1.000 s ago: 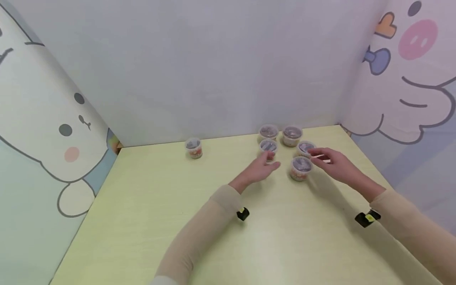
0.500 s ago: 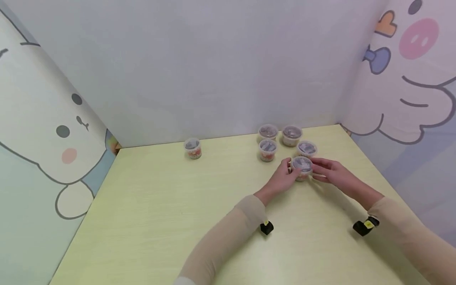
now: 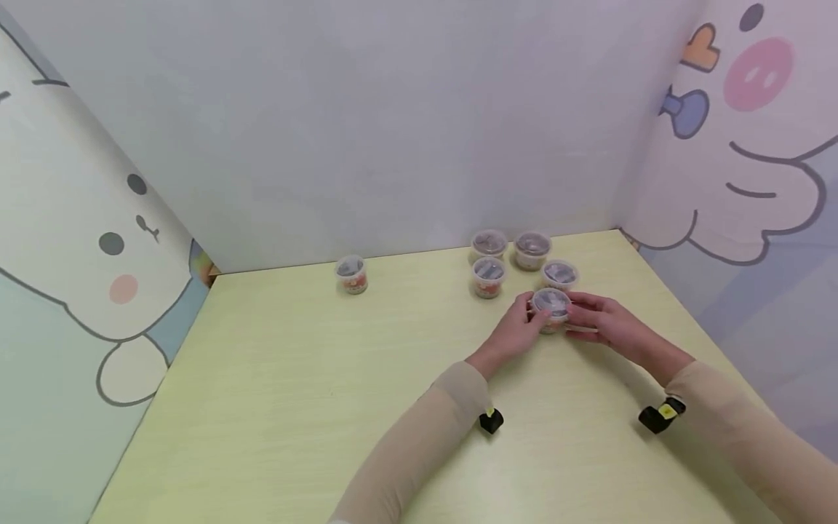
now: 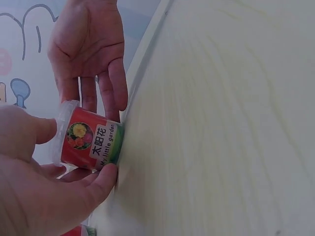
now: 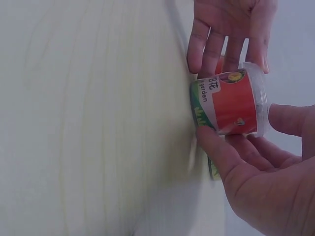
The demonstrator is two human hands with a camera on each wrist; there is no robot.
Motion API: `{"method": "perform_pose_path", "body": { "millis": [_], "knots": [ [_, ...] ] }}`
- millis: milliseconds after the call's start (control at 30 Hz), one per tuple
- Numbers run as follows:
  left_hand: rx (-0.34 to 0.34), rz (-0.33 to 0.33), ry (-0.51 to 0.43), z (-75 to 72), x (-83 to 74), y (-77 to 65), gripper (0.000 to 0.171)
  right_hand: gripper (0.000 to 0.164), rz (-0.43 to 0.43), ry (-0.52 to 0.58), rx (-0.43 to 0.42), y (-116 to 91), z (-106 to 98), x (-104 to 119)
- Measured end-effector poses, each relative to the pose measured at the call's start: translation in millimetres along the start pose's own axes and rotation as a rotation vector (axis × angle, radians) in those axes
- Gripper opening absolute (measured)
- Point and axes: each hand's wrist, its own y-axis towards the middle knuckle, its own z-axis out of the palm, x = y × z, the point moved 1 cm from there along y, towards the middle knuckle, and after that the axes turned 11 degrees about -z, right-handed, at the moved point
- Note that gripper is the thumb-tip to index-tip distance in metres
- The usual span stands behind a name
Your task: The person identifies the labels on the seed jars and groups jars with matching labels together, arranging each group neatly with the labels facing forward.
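Note:
A small lidded plastic cup [image 3: 551, 304] stands on the table at the front of a cluster, between both hands. Its red label [image 4: 84, 138] carries a flower picture and the words "My little garden". From the left, my left hand [image 3: 516, 329] grips its side, thumb up near the lid and fingers lower down. My right hand [image 3: 605, 325] holds the opposite side, its thumb by the clear lid [image 5: 259, 101] and its fingertips against the wall of the cup. The cup's base sits right at the tabletop in both wrist views.
Behind the held cup stand several similar lidded cups: one cup [image 3: 560, 273] close behind, another cup [image 3: 489, 278] to the left, more near the back wall. A lone cup [image 3: 352, 275] stands farther left on the pale yellow table [image 3: 294, 393]. Printed cartoon panels flank the table.
My left hand has moved right, from the neighbouring cup to the front cup. My right hand has come down and in to its other side. The cups keep their places.

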Motion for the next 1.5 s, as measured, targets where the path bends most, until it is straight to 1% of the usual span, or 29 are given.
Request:
{"method": "perform_pose_path", "body": {
  "millis": [167,367,500,667,767,867,1033,1200,1333,1433,1500],
  "knots": [
    [-0.003,0.008,0.001,-2.3,1.8,1.2,0.06,0.069,-0.02,0.029,0.007,4.6,1.0,-0.7],
    [-0.022,0.017,0.012,-1.8,6.8,1.7,0.059,0.068,0.006,0.058,0.009,7.7,4.0,-0.9],
    [-0.009,0.016,0.005,-2.7,9.3,1.5,0.058,0.069,0.005,0.064,0.022,7.2,6.9,-2.5],
    [0.004,0.023,0.014,-2.8,7.4,1.4,0.059,0.068,0.002,0.084,0.013,5.0,5.6,-2.9],
    [-0.008,0.022,0.016,-2.5,5.6,2.2,0.06,0.068,-0.003,0.121,0.011,4.3,4.7,-1.2],
    [-0.017,0.018,-0.001,-2.5,5.5,3.4,0.059,0.068,0.001,0.166,0.007,3.4,4.4,0.9],
    [-0.012,0.021,-0.026,-4.8,8.3,4.4,0.058,0.067,0.027,0.229,-0.012,2.9,5.6,3.5],
    [-0.008,0.021,-0.056,-14.3,5.9,1.3,0.06,0.072,0.068,0.226,-0.04,3.5,9.5,10.7],
    [-0.013,0.003,-0.084,-25.9,0.6,-3.4,0.062,0.074,0.08,0.2,-0.029,5.1,15.2,21.6],
    [-0.013,-0.007,-0.149,-35.3,-1.9,-5.7,0.06,0.071,0.073,0.172,-0.006,6.9,21.5,30.9],
    [-0.001,-0.006,-0.21,-42.4,-3.2,-7.1,0.059,0.069,0.069,0.159,0.009,8.5,27.0,37.4]
  ]
}}
